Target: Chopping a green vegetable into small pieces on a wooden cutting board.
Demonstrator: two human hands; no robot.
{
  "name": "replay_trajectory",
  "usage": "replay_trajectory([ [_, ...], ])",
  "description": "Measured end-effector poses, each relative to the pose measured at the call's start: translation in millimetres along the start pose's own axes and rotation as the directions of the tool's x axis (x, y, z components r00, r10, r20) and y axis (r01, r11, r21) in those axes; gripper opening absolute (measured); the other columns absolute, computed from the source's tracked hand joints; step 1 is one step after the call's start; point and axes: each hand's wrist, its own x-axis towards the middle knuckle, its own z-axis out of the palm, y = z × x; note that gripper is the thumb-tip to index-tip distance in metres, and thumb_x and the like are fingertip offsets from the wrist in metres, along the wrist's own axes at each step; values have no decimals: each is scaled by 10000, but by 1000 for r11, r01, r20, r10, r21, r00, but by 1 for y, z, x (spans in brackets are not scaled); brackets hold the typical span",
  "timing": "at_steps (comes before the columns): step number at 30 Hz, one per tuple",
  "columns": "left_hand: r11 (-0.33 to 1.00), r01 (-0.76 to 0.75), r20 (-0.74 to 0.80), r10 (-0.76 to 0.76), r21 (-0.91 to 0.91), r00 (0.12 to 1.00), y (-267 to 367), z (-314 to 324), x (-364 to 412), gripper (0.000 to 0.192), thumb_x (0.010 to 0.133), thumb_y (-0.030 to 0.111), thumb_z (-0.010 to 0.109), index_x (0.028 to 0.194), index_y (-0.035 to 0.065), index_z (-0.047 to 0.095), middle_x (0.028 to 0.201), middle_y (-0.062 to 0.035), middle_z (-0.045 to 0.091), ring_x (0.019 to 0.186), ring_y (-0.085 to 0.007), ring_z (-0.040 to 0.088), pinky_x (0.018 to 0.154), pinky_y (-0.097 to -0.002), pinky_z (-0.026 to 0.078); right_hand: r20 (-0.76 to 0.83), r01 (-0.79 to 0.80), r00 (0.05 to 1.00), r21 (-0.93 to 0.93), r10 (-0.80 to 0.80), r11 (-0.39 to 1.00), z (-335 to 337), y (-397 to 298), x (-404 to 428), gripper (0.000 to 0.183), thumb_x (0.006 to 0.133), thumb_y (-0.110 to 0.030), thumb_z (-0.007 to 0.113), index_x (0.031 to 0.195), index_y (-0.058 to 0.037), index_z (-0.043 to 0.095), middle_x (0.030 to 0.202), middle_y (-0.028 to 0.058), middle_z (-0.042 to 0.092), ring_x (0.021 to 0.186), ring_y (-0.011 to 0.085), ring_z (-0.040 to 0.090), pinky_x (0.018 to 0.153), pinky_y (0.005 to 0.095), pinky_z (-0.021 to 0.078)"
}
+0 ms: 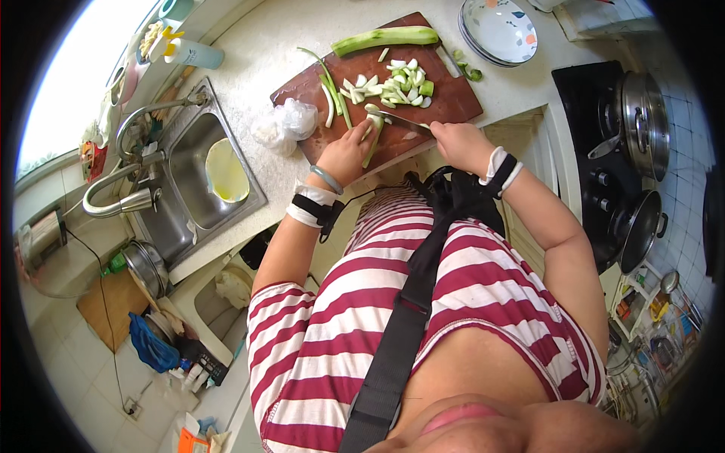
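My left hand (352,148) presses a pale green vegetable strip (371,150) against a reddish-brown cutting board (459,102). In my right hand (460,146) is a kitchen knife (403,120), its blade lying across the strip's far end close to my left fingertips. Beyond the blade lies a heap of cut pale green pieces (399,88). A long peeled green gourd (385,41) rests along the board's far edge. Scallion stalks (335,90) lie left of the cut pieces. My palm partly hides the strip.
Knotted plastic bags (294,120) sit at the board's left edge. Farther left is a steel sink (195,164) holding a yellowish basin (227,171). Stacked plates (498,31) and green scraps (469,69) lie to the right. A stove (589,130) carries a steel pot (645,124) and a frying pan (640,232).
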Motion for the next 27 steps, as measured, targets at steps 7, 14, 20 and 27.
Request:
replay_trajectory([
  [7,999,17,15,-16,-32,1000,-1,3,1,779,672,97,680,1388,30,380,1408,-133,368,1199,-299,483,922,-361,487,46,-16,999,-2,16,1000,-1,4,0,64,834,-76,517,853,-38,470,696,164,589,660,383,596,567,473,465],
  [14,999,30,-9,-30,-29,999,1,1,2,759,673,110,686,1371,30,400,1345,-123,421,1168,-292,504,914,-363,487,71,-31,997,-14,32,999,-2,5,-1,72,831,-79,521,854,-32,471,693,160,588,654,386,592,567,479,461],
  [20,998,42,-4,-42,-51,999,3,0,5,706,682,111,671,1343,28,436,1320,-126,444,1147,-291,518,906,-360,487,56,21,998,-31,-19,999,-3,2,-5,78,803,-81,536,846,-31,494,643,148,595,628,365,613,555,460,487],
  [27,991,81,26,-78,-106,997,5,7,8,667,695,120,656,1324,24,455,1292,-125,463,1119,-289,531,887,-361,493,43,44,998,3,-45,999,-10,5,-3,68,804,-73,525,851,-34,494,669,156,597,639,370,610,566,468,486],
])
